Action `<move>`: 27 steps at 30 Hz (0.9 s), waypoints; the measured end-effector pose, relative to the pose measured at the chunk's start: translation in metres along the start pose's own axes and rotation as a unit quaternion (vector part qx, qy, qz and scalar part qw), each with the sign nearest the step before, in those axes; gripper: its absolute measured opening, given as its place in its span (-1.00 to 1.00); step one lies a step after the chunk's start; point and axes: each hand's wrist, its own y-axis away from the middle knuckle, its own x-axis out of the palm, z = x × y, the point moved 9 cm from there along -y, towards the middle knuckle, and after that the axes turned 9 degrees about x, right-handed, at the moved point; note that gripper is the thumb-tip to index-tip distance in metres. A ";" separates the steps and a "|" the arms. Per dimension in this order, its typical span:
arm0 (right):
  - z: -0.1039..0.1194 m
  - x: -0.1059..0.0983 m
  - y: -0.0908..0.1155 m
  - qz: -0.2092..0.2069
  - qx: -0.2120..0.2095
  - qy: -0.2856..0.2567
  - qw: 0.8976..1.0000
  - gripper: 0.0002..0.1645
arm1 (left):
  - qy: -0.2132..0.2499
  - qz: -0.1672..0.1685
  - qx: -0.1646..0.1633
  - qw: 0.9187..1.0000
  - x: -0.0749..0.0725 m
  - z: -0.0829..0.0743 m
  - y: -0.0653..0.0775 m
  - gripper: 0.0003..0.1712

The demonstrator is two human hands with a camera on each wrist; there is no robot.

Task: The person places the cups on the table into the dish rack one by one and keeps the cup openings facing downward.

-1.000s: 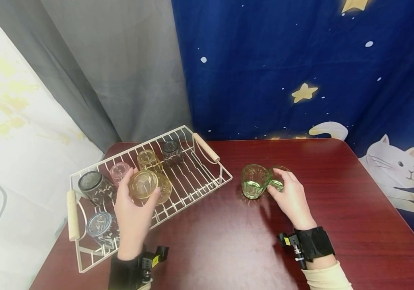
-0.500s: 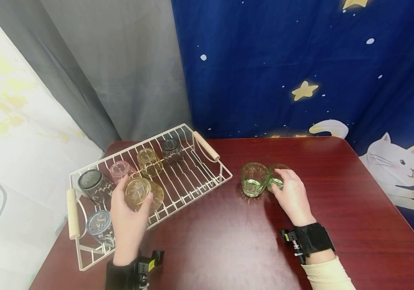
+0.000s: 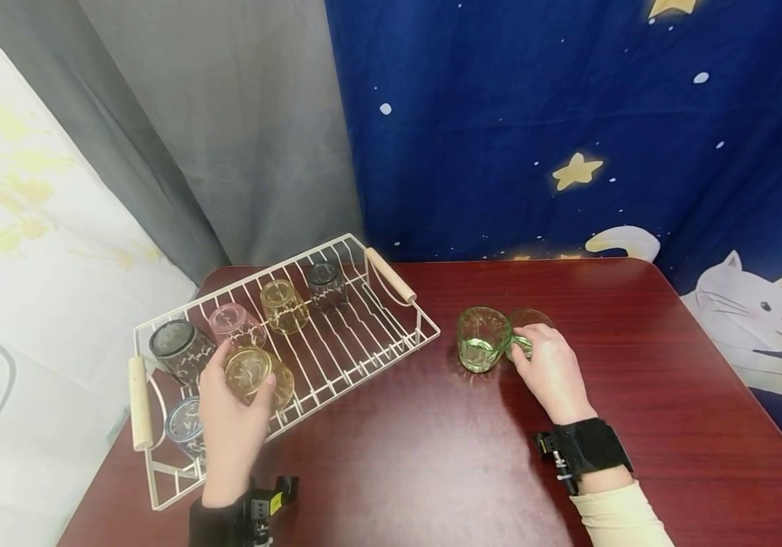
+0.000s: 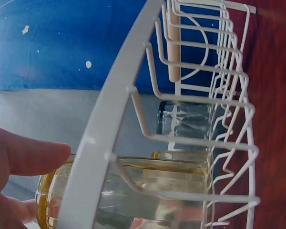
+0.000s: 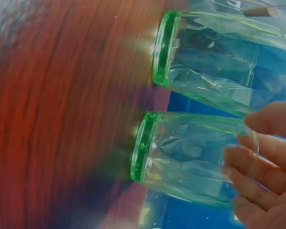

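My left hand [image 3: 233,425] grips a yellow glass [image 3: 247,372] near its base, thumb on one side and fingers on the other. That glass is upside down inside the white wire rack [image 3: 336,380]. In the left wrist view, the yellow glass [image 4: 157,186] stands behind the rack's side wires, its rim close to the rack floor; I cannot tell whether it touches. My right hand [image 3: 551,372] holds an upright green glass [image 5: 190,157] near its rim, on the table. Beside it stands a second upright green glass [image 3: 482,338], close to the held one.
Upside down in the rack are a dark grey glass [image 3: 178,346], a pink glass [image 3: 235,325], another yellow glass [image 3: 284,306], a small dark glass [image 3: 326,285] and a blue glass [image 3: 184,425]. Wooden handles [image 3: 391,275] top the rack's ends. Curtains [image 3: 473,152] hang behind the table [image 3: 418,471].
My left hand has carried the yellow glass left and toward the rack's near side, lowering it among the wires. The right hand has barely shifted at the green glass.
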 end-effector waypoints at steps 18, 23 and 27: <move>0.004 0.006 0.000 0.017 -0.053 0.062 0.997 -0.65 | -0.029 0.066 -0.036 0.997 0.008 0.013 0.005 -0.06; 0.004 0.007 0.000 0.013 -0.057 0.072 0.996 -0.67 | -0.030 0.080 -0.038 0.996 0.010 0.014 0.005 -0.07; 0.004 0.008 -0.001 0.010 -0.059 0.073 0.996 -0.68 | -0.028 0.092 -0.033 0.995 0.012 0.014 0.005 -0.08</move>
